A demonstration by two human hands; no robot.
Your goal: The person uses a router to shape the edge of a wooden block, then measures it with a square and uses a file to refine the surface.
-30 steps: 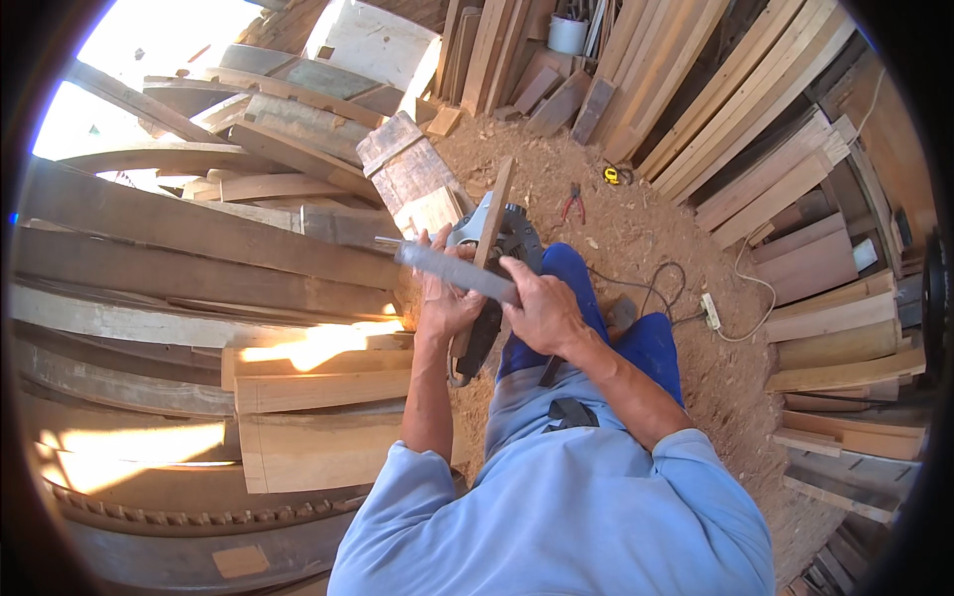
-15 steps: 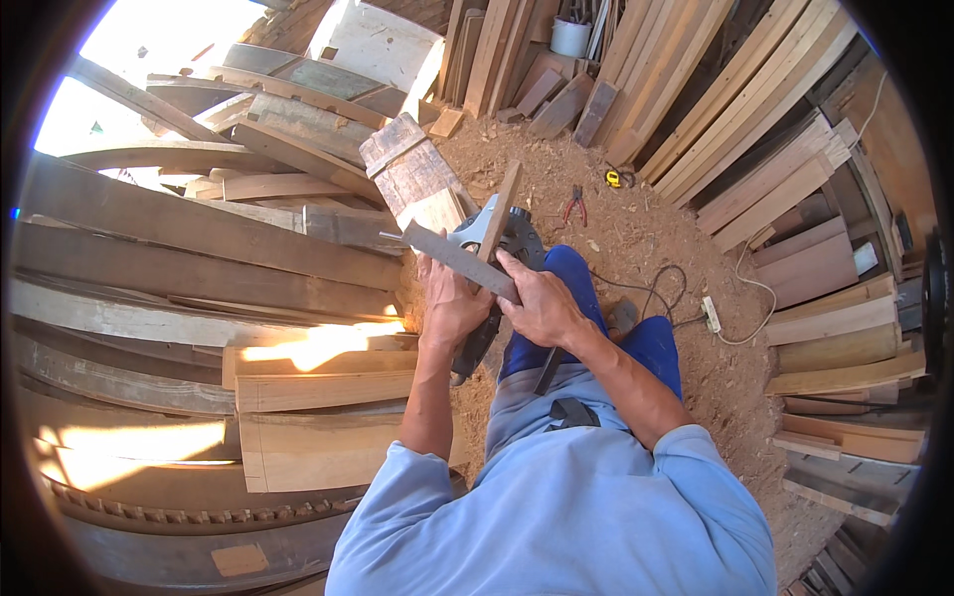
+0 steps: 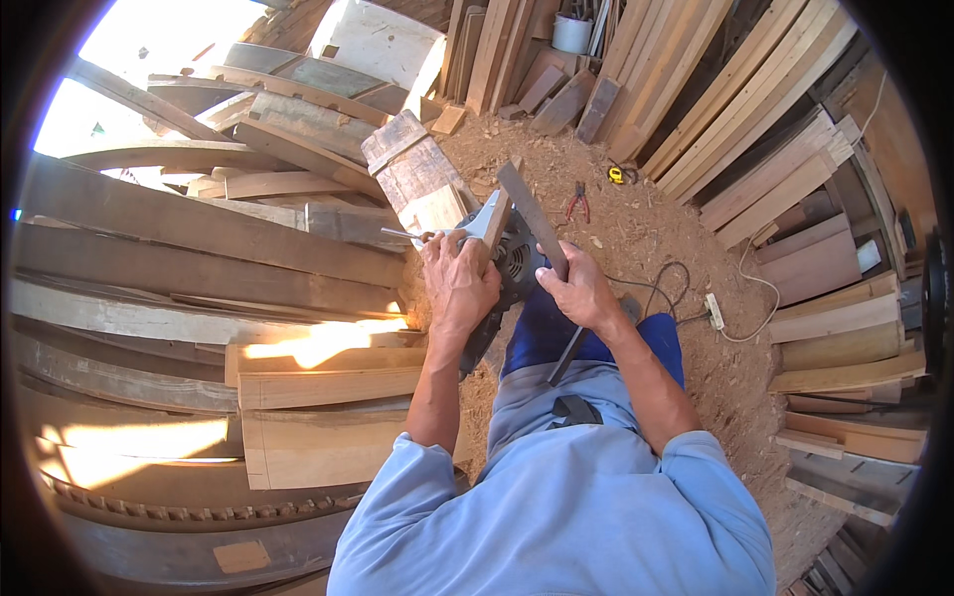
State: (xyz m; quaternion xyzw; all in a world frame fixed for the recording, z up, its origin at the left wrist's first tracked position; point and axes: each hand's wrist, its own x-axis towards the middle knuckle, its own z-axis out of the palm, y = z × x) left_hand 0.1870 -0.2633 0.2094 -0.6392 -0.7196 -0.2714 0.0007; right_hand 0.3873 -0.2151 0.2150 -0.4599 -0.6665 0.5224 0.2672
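Observation:
My left hand (image 3: 462,288) is closed over a narrow wooden strip (image 3: 494,230) with its fingers curled. Under that hand, over my lap, lies a black power tool (image 3: 517,256) with vent slots and a pale grey-blue face; my hand hides much of it. A thin metal rod (image 3: 398,233) sticks out to the left by my fingertips. My right hand (image 3: 584,288) grips the lower end of a flat dark grey bar (image 3: 532,214), its upper end tilted away and leftward. Below my right wrist, a narrow dark strip (image 3: 567,358) slants over my lap.
Planks (image 3: 199,253) are stacked along the left, and boards (image 3: 765,109) lean at the right. A worn wooden board (image 3: 417,164) lies ahead. On the shavings-covered ground are pliers (image 3: 578,202), a yellow tape measure (image 3: 617,175), and a cord with a white socket block (image 3: 714,311).
The dark grey bar has swung from lying leftward across the wooden strip to pointing away from me. My right hand has moved right, apart from my left, which has shifted slightly.

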